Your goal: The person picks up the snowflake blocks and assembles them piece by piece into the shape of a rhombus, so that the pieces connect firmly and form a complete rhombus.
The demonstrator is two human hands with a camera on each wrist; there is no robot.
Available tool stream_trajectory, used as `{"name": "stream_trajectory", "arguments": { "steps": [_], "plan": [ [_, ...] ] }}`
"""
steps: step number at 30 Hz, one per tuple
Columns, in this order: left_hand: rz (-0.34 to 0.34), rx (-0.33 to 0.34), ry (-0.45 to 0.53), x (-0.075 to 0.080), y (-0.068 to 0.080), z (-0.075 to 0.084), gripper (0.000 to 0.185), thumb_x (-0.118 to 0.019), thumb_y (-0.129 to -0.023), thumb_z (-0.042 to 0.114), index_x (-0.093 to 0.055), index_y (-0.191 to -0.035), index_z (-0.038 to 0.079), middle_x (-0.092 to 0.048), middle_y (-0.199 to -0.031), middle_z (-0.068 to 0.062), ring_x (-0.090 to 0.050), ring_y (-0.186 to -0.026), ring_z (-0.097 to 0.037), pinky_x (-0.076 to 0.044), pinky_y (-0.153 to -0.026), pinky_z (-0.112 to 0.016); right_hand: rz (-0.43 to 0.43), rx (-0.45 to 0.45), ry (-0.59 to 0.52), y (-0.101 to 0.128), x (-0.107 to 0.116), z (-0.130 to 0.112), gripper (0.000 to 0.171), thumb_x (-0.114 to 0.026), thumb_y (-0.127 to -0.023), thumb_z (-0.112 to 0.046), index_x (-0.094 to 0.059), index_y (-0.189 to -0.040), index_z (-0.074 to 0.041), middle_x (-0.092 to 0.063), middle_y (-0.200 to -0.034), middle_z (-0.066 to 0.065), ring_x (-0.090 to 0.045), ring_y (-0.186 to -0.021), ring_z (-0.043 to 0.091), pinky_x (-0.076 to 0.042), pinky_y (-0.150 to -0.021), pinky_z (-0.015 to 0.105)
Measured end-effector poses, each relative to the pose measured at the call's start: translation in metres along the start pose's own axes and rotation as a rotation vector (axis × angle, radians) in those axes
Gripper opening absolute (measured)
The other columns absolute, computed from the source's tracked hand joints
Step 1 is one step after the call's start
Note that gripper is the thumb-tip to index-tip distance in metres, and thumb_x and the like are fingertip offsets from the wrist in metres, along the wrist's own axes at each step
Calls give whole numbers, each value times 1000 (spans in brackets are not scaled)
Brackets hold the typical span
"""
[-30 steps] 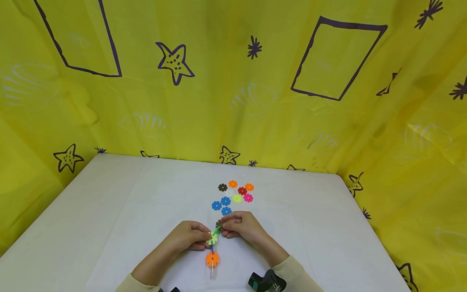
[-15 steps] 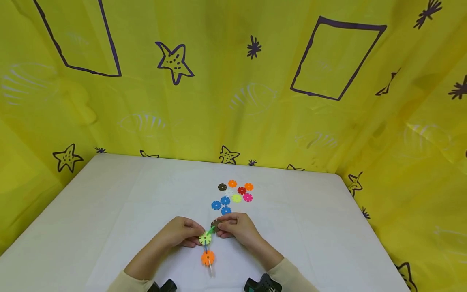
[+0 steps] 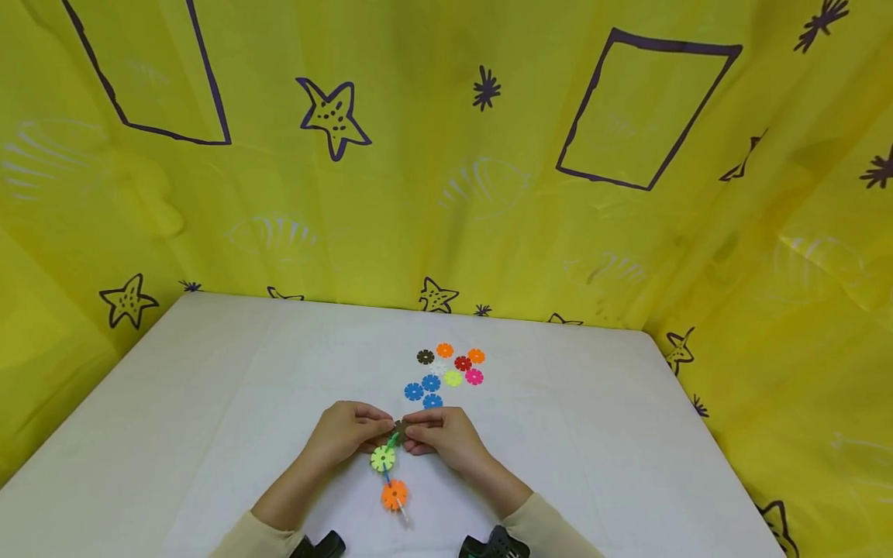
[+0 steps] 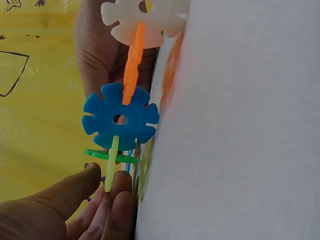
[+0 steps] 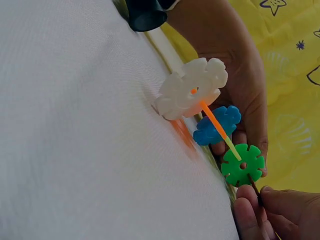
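Left fingers [image 3: 377,425] and right fingers [image 3: 422,419] pinch the brown disc [image 3: 400,428], the chain [image 3: 383,458] pointing lengthwise toward the person [image 3: 554,525].

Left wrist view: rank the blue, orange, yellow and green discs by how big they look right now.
1. Blue disc
2. Orange disc, edge-on
Below these: yellow disc and green disc, both edge-on, too alike to rank.

I count ten loose discs [image 3: 449,378]: three blue [image 3: 427,383], two orange [image 3: 441,350], a brown [image 3: 422,356], a red [image 3: 459,363], a yellow [image 3: 457,378], a pink [image 3: 470,377] and, faint from here, probably a white [image 3: 438,368]. The chain [image 3: 387,463] adds six: one white [image 4: 162,22], one orange [image 4: 132,70], one blue [image 4: 102,120], one yellow [image 4: 113,150], one green [image 4: 126,159], one brown [image 3: 401,428].
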State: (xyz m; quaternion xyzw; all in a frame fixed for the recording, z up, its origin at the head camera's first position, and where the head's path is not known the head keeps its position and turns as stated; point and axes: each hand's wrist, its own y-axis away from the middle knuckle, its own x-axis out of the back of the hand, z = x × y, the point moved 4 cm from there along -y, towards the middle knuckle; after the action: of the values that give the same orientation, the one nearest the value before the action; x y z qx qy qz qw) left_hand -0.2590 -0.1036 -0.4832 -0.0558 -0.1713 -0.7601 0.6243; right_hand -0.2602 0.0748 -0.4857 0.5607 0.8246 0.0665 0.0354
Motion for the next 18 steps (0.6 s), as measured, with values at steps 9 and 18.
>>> {"name": "stream_trajectory", "arguments": {
  "steps": [9,18],
  "plan": [
    [15,17,3,-2,-2,-1,23,-78,-83,16,-75,-97,-2,-75,-79,-8,-65,-65,-10,-58,-62,-26,8,-4,16,4,0,-2,28,-69,-91,-4,-67,-114,11,-73,-92,22,-73,-74,20,-61,-71,31],
    [22,33,21,-3,-4,-3,20,-78,-81,13,-76,-95,-2,-74,-79,-7,-64,-64,-9,-57,-62,-25,-36,-94,195,52,2,3,21,-80,-82,-12,-75,-99,0,-74,-81,9,-70,-69,16,-60,-66,27]
  ]
}}
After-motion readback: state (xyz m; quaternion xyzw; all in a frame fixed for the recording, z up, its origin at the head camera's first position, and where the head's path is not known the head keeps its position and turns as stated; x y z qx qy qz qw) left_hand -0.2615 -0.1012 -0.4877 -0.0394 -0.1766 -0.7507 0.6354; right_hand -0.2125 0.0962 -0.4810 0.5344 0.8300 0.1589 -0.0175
